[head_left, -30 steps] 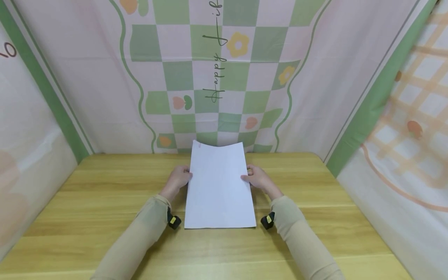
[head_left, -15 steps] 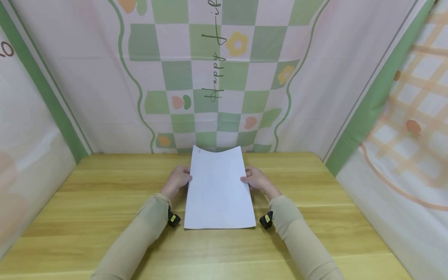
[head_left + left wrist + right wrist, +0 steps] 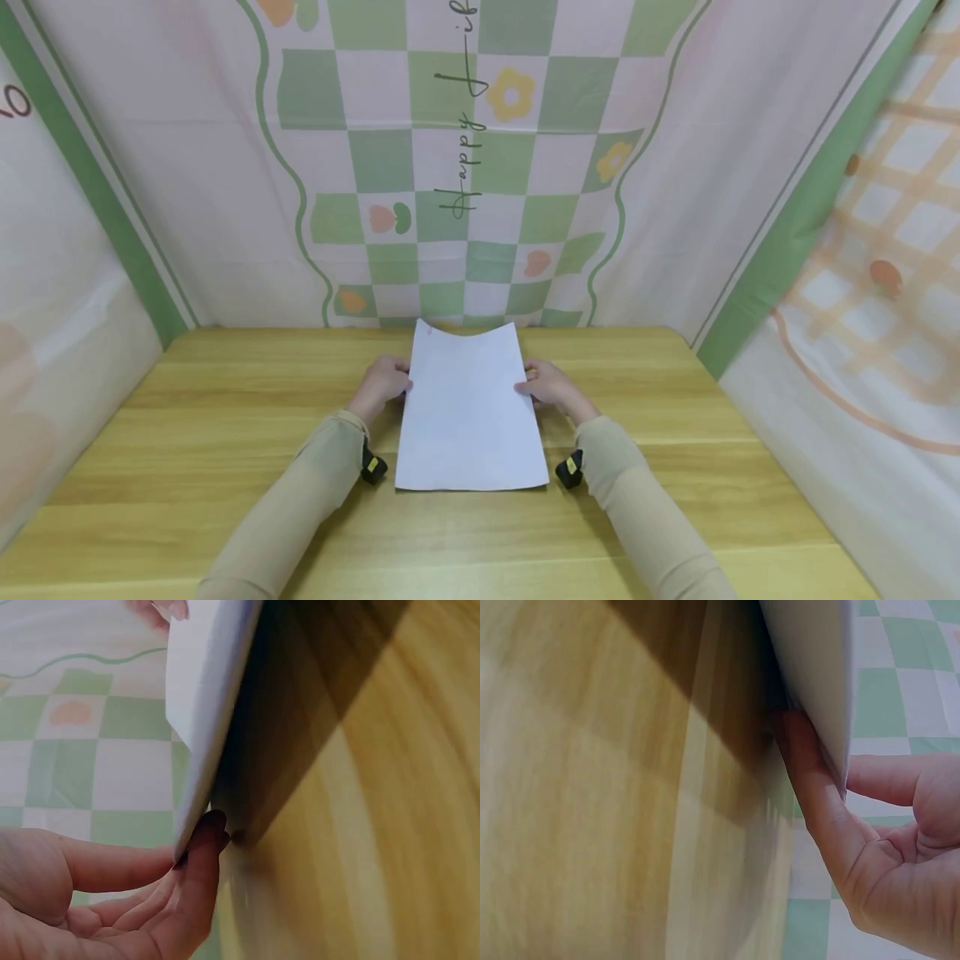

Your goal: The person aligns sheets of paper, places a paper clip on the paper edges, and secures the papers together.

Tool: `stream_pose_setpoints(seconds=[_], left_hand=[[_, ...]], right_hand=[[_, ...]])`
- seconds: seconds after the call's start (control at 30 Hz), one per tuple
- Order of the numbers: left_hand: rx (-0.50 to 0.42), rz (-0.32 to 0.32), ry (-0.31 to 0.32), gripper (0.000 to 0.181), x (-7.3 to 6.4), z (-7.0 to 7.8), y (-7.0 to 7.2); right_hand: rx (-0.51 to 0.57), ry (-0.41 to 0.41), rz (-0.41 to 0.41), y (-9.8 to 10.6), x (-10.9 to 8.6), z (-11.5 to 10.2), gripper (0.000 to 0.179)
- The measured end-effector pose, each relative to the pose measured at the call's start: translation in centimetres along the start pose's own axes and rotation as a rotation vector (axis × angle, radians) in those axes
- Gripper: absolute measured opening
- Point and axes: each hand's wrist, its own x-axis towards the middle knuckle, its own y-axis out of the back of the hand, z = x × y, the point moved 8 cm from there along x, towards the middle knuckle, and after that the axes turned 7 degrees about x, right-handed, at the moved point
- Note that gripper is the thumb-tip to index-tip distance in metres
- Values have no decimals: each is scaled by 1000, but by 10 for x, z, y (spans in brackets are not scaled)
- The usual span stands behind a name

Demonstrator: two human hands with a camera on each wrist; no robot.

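A white sheaf of paper (image 3: 468,408) lies lengthwise before me, its far end raised off the table and sagging in the middle. Small reddish marks show at its far left corner. My left hand (image 3: 384,382) pinches the left edge, thumb on top and fingers beneath. On the opposite edge, my right hand (image 3: 551,385) pinches in the same way. The left wrist view shows the left thumb and fingers (image 3: 201,874) on either side of the paper's edge. In the right wrist view, the right index finger (image 3: 814,780) runs under the paper.
The wooden table (image 3: 225,433) spreads out on both sides of the paper. Behind it hangs a green and white checked cloth (image 3: 442,158), close to the paper's far end. More cloth hangs at left and right. A small black wrist camera (image 3: 372,467) sits by each sleeve.
The far end of the paper has come down and towards me, and its sag has deepened. Both hands keep their pinch at the side edges and have hardly moved.
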Motion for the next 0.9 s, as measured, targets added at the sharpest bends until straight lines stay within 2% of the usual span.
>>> stream_pose_setpoints(seconds=[0.4,0.8,0.9], left_hand=[[-9,12,9,44,-1,1,2],[-33,35,3,41,-6,1,5],[-55,35,21,38,-6,-1,5]], right_hand=[[28,-12,13,5,-1,2,50],[46,-15,15,9,-1,6,48],[48,-25,28,11,-2,7,47]])
